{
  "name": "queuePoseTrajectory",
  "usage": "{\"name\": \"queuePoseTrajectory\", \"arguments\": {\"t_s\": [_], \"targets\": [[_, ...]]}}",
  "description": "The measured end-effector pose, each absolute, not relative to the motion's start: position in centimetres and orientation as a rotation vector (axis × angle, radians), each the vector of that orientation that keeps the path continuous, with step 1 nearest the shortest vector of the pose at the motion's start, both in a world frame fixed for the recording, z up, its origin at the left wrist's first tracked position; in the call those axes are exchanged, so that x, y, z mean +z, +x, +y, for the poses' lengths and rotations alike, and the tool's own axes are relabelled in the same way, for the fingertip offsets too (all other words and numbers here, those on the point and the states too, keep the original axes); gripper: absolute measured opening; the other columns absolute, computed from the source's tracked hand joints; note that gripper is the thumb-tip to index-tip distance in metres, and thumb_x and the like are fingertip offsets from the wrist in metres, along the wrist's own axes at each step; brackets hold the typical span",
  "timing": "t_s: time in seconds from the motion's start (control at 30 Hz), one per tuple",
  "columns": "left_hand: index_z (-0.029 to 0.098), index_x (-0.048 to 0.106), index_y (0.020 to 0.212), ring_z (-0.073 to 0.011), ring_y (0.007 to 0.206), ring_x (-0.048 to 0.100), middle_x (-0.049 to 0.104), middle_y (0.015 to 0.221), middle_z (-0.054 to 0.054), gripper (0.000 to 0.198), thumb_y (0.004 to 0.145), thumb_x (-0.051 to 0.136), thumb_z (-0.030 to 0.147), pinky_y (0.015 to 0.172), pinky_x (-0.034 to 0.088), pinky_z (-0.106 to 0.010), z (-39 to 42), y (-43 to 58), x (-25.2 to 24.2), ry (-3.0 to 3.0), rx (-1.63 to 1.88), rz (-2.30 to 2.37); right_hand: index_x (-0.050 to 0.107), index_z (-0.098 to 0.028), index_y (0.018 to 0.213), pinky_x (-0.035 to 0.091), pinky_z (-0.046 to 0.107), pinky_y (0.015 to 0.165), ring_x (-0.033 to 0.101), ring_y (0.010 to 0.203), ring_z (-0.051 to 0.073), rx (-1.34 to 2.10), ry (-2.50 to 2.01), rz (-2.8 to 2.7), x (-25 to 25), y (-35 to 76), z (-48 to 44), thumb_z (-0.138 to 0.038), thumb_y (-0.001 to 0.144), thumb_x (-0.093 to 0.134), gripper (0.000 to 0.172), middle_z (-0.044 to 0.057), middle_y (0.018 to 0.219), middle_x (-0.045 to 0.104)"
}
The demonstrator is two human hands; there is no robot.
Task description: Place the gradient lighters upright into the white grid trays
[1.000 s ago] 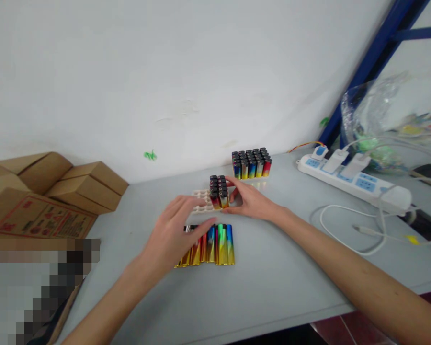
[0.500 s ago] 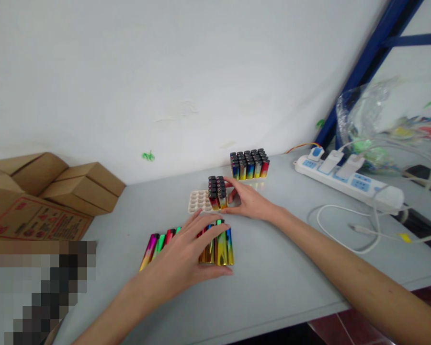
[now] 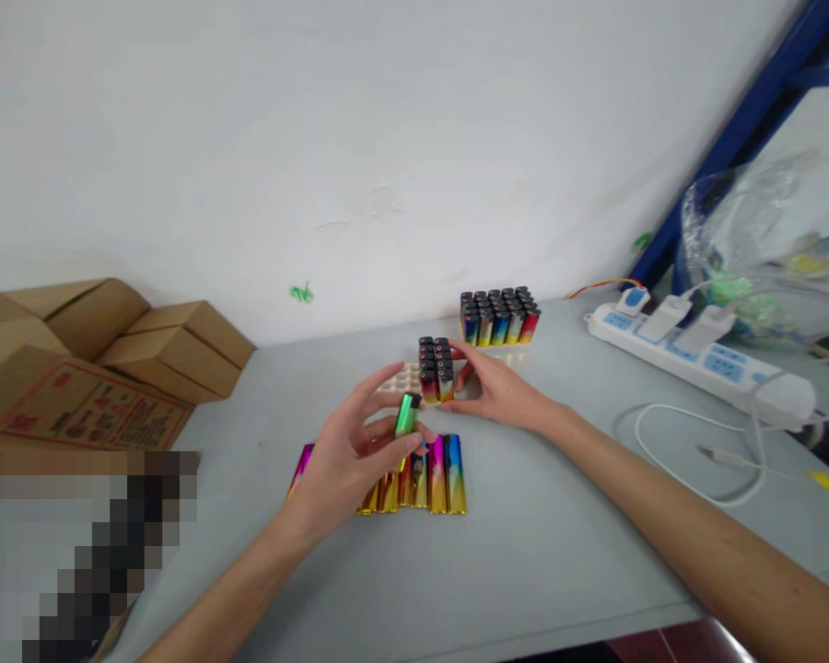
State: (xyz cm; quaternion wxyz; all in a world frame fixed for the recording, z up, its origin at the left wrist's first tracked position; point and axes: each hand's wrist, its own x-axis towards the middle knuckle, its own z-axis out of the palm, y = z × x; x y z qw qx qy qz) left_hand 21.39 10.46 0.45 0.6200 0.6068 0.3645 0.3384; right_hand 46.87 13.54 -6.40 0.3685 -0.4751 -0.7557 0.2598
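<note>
My left hand (image 3: pixel 352 447) pinches a green-and-gold metallic lighter (image 3: pixel 406 416), raised and tilted with its black top upward. Beneath that hand, several shiny multicoloured lighters (image 3: pixel 454 474) lie side by side on the table, partly covered by my fingers. My right hand (image 3: pixel 494 391) grips the right side of a block of upright lighters (image 3: pixel 436 368), the thumb at the front and the fingers behind. This block stands in a white tray (image 3: pixel 407 378) with round-edged pockets, whose left part bears no lighters and is partly hidden by my left hand.
A full block of upright lighters (image 3: pixel 501 318) stands at the back near the wall. To the right lie a white power strip (image 3: pixel 697 359) with plugs and a looped white cable (image 3: pixel 663 497). Cardboard boxes (image 3: pixel 172 350) sit at the left.
My left hand has picked the green lighter up from the row and raised it towards the tray. My right hand keeps its place at the upright lighters. The view has shifted slightly left.
</note>
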Motion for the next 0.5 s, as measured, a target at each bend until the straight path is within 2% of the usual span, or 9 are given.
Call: {"name": "queuePoseTrajectory", "arguments": {"t_s": [0.07, 0.1, 0.17, 0.27, 0.33, 0.4, 0.5], "targets": [[0.02, 0.06, 0.131, -0.0247, 0.103, 0.075, 0.073, 0.104, -0.007, 0.05, 0.087, 0.08, 0.031, 0.091, 0.062, -0.036, 10.5, 21.1, 0.5, 1.341, 0.702, 0.868, 0.035, -0.021, 0.155, 0.061, 0.044, 0.083, 0.069, 0.088, 0.023, 0.659, -1.234, -1.944, -6.4, 46.9, 13.5, -0.044, 0.08, 0.083, 0.092, 0.016, 0.14, 0.062], [0.019, 0.062, 0.123, -0.0238, 0.102, 0.075, 0.073, 0.101, -0.007, 0.042, 0.087, 0.079, 0.032, 0.091, 0.061, -0.035, 10.5, 21.0, 0.5, 1.334, 0.682, 0.858, 0.035, -0.021, 0.155, 0.061, 0.044, 0.083, 0.069, 0.088, 0.023, 0.657, -1.239, -1.945, -6.3, 46.9, 13.4, -0.044, 0.08, 0.082, 0.092, 0.017, 0.14, 0.061], [0.021, 0.059, 0.119, -0.0182, 0.088, 0.073, 0.072, 0.103, -0.006, 0.035, 0.091, 0.075, 0.034, 0.082, 0.061, -0.032, 10.5, 20.9, 0.5, 1.359, 0.692, 0.802, 0.036, -0.02, 0.155, 0.062, 0.045, 0.083, 0.07, 0.089, 0.023, 0.657, -1.245, -1.948, -6.3, 46.9, 13.3, -0.045, 0.08, 0.082, 0.092, 0.017, 0.141, 0.06], [0.026, 0.048, 0.125, -0.0081, 0.058, 0.053, 0.066, 0.089, 0.001, 0.031, 0.1, 0.061, 0.041, 0.057, 0.048, -0.023, 10.2, 20.7, 0.4, 1.446, 0.722, 0.776, 0.037, -0.021, 0.155, 0.062, 0.046, 0.083, 0.07, 0.089, 0.024, 0.655, -1.25, -1.948, -6.2, 46.9, 13.2, -0.045, 0.08, 0.082, 0.091, 0.017, 0.14, 0.061], [0.026, 0.048, 0.122, -0.0079, 0.053, 0.04, 0.053, 0.073, 0.006, 0.027, 0.104, 0.052, 0.046, 0.05, 0.037, -0.02, 9.9, 20.5, 0.4, 1.549, 0.72, 0.878, 0.037, -0.022, 0.155, 0.062, 0.047, 0.083, 0.071, 0.089, 0.026, 0.648, -1.261, -1.945, -6.1, 46.9, 13.2, -0.044, 0.08, 0.082, 0.09, 0.017, 0.138, 0.062], [0.022, 0.054, 0.103, -0.0091, 0.056, 0.038, 0.043, 0.067, 0.007, 0.028, 0.104, 0.049, 0.049, 0.05, 0.033, -0.02, 9.8, 20.3, 0.3, 1.681, 0.695, 0.994, 0.037, -0.022, 0.156, 0.062, 0.048, 0.082, 0.071, 0.089, 0.026, 0.643, -1.275, -1.944, -6.1, 46.9, 13.1, -0.044, 0.08, 0.082, 0.091, 0.017, 0.135, 0.064], [0.019, 0.047, 0.074, -0.0094, 0.057, 0.038, 0.039, 0.064, 0.005, 0.041, 0.101, 0.053, 0.049, 0.05, 0.029, -0.022, 9.7, 20.1, 0.4, 1.836, 0.616, 1.09, 0.037, -0.019, 0.155, 0.062, 0.047, 0.083, 0.071, 0.088, 0.026, 0.649, -1.3, -1.943, -6.1, 46.9, 13.1, -0.043, 0.08, 0.082, 0.091, 0.017, 0.132, 0.066]]}}
